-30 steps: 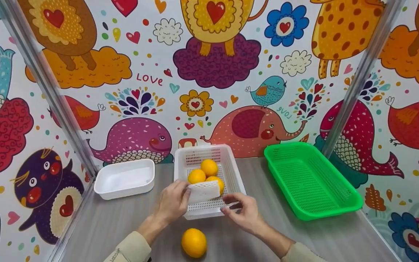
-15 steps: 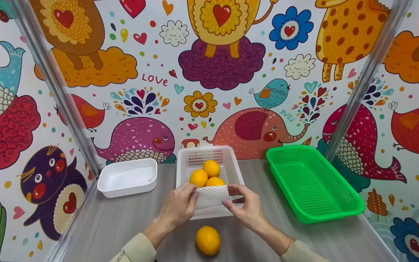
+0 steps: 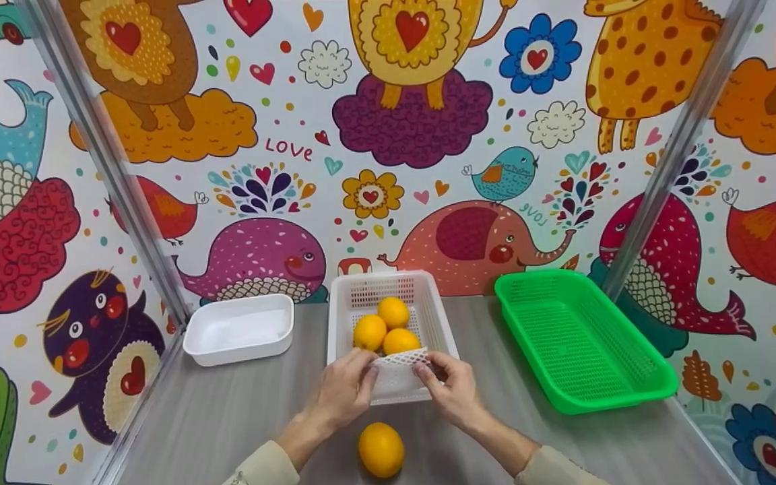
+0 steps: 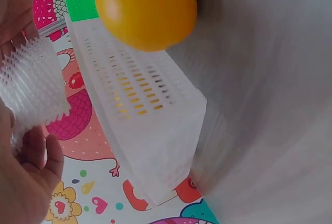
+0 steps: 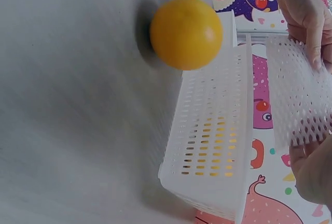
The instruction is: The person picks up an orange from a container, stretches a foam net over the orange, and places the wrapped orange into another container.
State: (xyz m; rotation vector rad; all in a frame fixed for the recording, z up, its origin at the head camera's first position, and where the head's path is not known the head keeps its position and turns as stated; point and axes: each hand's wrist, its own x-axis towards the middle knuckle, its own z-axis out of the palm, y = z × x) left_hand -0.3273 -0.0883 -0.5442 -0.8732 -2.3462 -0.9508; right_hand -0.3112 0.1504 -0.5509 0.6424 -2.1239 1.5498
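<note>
A white foam fruit net [image 3: 398, 374] is stretched between both hands above the near end of a white slotted basket [image 3: 442, 322]. My left hand [image 3: 342, 391] pinches its left edge, and the right hand [image 3: 456, 389] pinches the opposite edge. In the right wrist view the mesh of the foam net [image 5: 298, 92] shows plainly. Three oranges lie inside the basket, among them a rear orange [image 3: 393, 312] and a left orange [image 3: 369, 333]. On the table, between the forearms and in front of the basket, rests a single orange [image 3: 381, 450].
To the left stands a white shallow tray [image 3: 238, 331]. A green slotted basket [image 3: 587, 343] is at the right. Cartoon-printed walls with metal corner posts enclose the grey table [image 3: 226, 411] at the back and sides.
The right hand has come to the net's right edge and taken hold of it. Both hands have drawn the net slightly nearer, and its mouth is now spread. The camera view has shifted a little.
</note>
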